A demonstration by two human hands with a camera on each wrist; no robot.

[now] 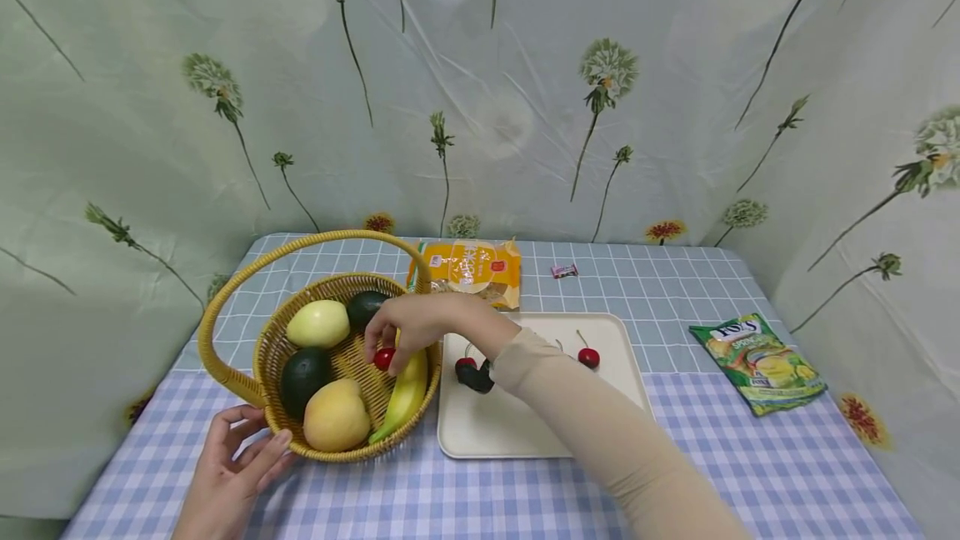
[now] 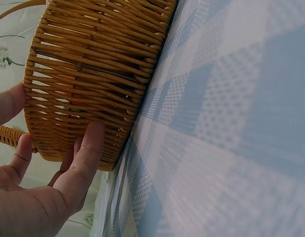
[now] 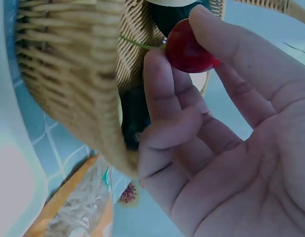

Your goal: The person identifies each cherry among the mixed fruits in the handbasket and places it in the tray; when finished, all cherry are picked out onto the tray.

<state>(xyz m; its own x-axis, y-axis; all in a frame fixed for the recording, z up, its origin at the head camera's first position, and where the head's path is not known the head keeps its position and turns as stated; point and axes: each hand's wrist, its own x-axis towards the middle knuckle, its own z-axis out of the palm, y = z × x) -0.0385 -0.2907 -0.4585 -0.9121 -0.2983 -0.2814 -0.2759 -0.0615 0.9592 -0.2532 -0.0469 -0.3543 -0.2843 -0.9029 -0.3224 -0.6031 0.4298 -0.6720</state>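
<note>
In the head view my right hand is over the yellow wicker basket, pinching a red cherry. The right wrist view shows that cherry between thumb and fingertips, its green stem pointing into the basket. With spread fingers, my left hand touches the outside of the basket near the handle's base; the left wrist view shows its fingers against the woven wall. Inside lie a banana, a peach-like yellow fruit, a pale yellow-green fruit and dark green avocado-like fruits.
Right of the basket is a cream tray with cherries and a dark object, partly hidden by the right forearm. An orange packet and small pink wrapper lie behind; a green FOX'S bag lies far right.
</note>
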